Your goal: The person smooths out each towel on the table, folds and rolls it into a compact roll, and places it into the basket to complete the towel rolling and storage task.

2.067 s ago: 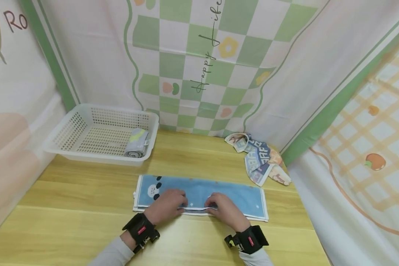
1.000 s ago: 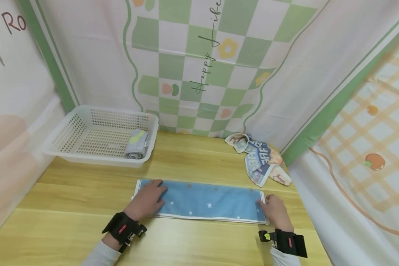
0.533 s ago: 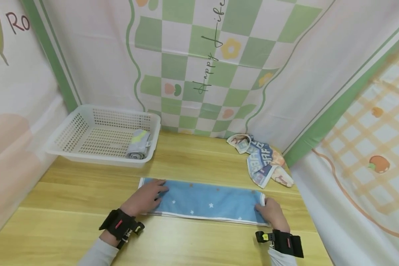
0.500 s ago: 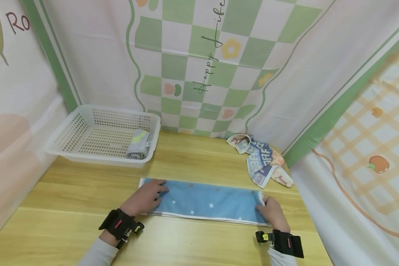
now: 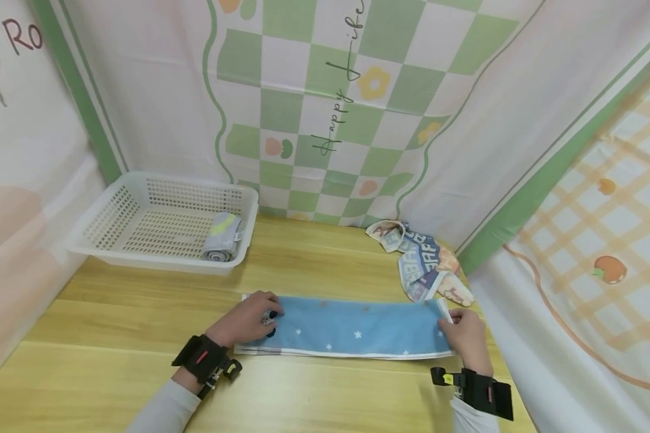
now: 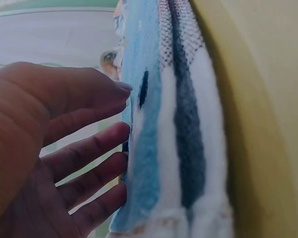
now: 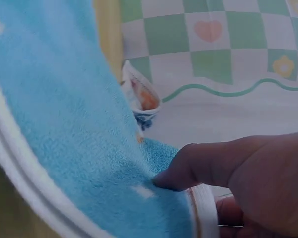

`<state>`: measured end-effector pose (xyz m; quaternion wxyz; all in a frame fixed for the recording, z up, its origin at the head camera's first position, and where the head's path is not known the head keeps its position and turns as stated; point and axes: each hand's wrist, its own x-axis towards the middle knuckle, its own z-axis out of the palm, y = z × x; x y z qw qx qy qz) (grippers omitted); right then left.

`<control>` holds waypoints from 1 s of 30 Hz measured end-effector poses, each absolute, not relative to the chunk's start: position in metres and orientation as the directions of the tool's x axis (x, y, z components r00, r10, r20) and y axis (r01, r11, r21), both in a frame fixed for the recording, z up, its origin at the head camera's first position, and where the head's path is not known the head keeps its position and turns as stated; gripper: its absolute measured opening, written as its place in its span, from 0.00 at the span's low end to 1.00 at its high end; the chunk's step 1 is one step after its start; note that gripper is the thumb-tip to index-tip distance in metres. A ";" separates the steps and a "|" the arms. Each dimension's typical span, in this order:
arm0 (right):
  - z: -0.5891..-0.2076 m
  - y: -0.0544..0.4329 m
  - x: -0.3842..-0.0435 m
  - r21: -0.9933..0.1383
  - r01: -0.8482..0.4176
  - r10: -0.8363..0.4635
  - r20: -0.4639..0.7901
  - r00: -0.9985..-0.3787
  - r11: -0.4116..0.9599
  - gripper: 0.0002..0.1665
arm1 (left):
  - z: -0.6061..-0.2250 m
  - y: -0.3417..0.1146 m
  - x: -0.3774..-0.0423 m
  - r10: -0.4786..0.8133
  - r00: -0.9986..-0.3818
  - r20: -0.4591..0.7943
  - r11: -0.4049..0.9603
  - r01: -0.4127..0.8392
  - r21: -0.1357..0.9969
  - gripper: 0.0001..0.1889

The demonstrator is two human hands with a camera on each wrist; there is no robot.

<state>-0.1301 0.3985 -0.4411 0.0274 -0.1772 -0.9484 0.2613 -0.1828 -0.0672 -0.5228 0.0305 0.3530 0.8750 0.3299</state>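
Observation:
A blue towel with white edging and small white stars lies folded into a long strip before me. My left hand rests its fingertips on the strip's left end, beside a dark-eared animal print. In the left wrist view, its fingers are spread and only touch the blue face; the towel's layered white edges show beside them. At the other end, my right hand pinches the short edge and holds it slightly raised. The right wrist view shows the thumb on top of the towel, with the other fingers mostly hidden behind the edge.
A white perforated basket stands at the back left, with a rolled grey towel inside at its right end. Crumpled printed cloths lie at the back right. Patterned curtains enclose the wooden table.
Earlier both hands were at the strip's middle front edge; they moved apart to its ends. Since half a second ago, the strip shifted right and its right end rose in my right hand.

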 end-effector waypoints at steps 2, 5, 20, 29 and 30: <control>-0.434 0.397 -0.132 -0.512 0.307 0.358 0.001 -0.934 0.802 0.25 | -0.520 -0.063 -0.185 0.641 -0.751 0.159 0.529 0.582 0.618 0.11; -0.423 0.393 -0.136 -0.517 0.270 0.350 0.062 -0.935 0.812 0.24 | -0.514 -0.055 -0.190 0.648 -0.751 0.130 0.526 0.564 0.637 0.11; -0.373 0.335 -0.156 -0.521 0.034 0.223 0.304 -0.926 0.853 0.14 | -0.492 -0.014 -0.199 0.597 -0.789 0.143 0.565 0.540 0.624 0.15; -0.365 0.285 -0.162 -0.557 -0.050 0.133 0.282 -0.950 0.829 0.14 | -0.476 0.011 -0.194 0.570 -0.796 0.203 0.549 0.552 0.628 0.18; -0.366 0.281 -0.162 -0.558 -0.067 0.117 0.287 -0.951 0.827 0.13 | -0.474 0.013 -0.193 0.568 -0.795 0.211 0.540 0.554 0.634 0.20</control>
